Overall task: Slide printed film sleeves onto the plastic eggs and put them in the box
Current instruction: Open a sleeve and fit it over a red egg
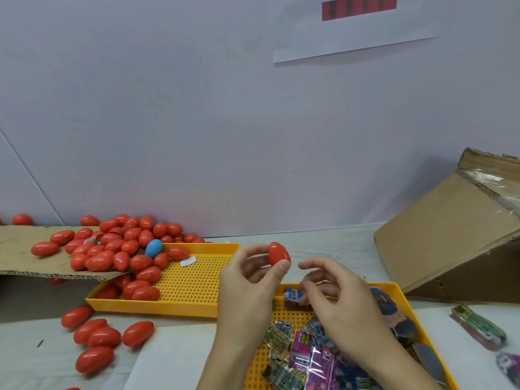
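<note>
Red egg [278, 253], one, left hand [247, 280]

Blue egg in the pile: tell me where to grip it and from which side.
Pinch the blue egg across its narrow middle, coming from above. It lies tilted atop the red eggs at the yellow tray's back corner, upper side exposed, neighbours crowding its lower end.

Wall [168, 108]: plain pale lavender-grey, evenly lit, filling the upper view
Paper sheet [357, 32]: white, fixed high on the wall, with a red and black striped block
Table [323, 243]: light grey top meeting the wall
Light: soft, few shadows
</note>
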`<state>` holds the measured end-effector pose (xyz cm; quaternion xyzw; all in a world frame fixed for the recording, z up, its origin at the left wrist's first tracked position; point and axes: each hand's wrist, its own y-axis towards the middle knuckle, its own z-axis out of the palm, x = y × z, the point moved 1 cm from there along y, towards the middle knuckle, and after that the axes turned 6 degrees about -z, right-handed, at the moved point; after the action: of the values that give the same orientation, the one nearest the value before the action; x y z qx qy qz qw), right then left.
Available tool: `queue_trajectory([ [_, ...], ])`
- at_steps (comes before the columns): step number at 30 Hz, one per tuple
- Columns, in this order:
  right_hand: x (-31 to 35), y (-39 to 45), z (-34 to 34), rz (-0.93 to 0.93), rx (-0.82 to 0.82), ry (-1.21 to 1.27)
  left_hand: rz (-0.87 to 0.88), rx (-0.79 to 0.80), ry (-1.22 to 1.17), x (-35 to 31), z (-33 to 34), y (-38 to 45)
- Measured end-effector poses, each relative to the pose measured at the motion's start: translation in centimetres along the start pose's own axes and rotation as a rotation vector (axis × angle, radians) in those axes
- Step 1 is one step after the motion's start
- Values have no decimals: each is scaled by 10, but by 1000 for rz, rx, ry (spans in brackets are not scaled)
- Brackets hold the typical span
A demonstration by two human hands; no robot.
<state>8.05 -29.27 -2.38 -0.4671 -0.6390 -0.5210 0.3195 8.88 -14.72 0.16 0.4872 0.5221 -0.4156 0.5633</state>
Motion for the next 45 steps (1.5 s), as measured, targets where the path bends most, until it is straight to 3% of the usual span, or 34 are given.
queue_trajectory([
  [13, -9, 6, -1, -110, -117, 87, 27, 171, -3, 14, 18, 4],
  [31, -16, 7, 3, -187, -197, -14, -92, 312, -298, 33, 32, 6],
  [45, -17, 8, 1, -162, -189, 131, -90, 252, -410, 32, 30, 11],
])
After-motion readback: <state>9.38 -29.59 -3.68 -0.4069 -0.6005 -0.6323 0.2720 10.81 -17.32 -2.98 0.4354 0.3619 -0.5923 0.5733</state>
